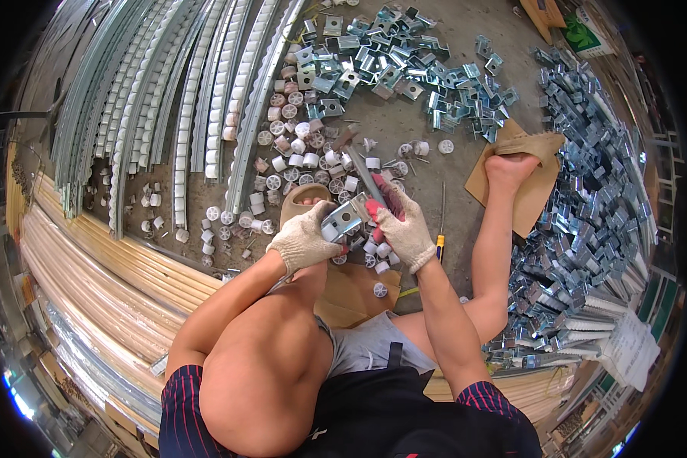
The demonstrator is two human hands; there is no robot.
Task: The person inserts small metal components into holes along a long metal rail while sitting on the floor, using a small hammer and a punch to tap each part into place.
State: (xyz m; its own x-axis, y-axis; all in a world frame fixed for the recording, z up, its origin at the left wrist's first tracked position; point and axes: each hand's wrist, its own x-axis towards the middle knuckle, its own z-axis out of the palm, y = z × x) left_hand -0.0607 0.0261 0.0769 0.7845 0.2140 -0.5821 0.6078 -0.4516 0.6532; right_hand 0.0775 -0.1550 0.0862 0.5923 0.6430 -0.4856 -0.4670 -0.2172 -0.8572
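Note:
Both my hands wear pale knitted gloves with red on the fingers. My left hand [305, 235] is closed round a shiny metal bracket [343, 222], a bent plate with a hole in it. Close beside it, my right hand [406, 229] grips what looks like a hammer [362, 169] with a grey metal handle. Its rusty brown head points away from me, over the floor. The fingertips of my right hand are near or touching the bracket; I cannot tell which. Loose white rollers [311, 160] lie scattered just beyond and beneath my hands.
Loose brackets [389, 65] are heaped ahead. Long metal rails with white rollers [182, 183] lie at left, near tan tubes [122, 282]. At right is a large pile of bracket-ended pieces [580, 191]. A yellow-handled screwdriver [440, 246] and cardboard [477, 183] lie near my legs.

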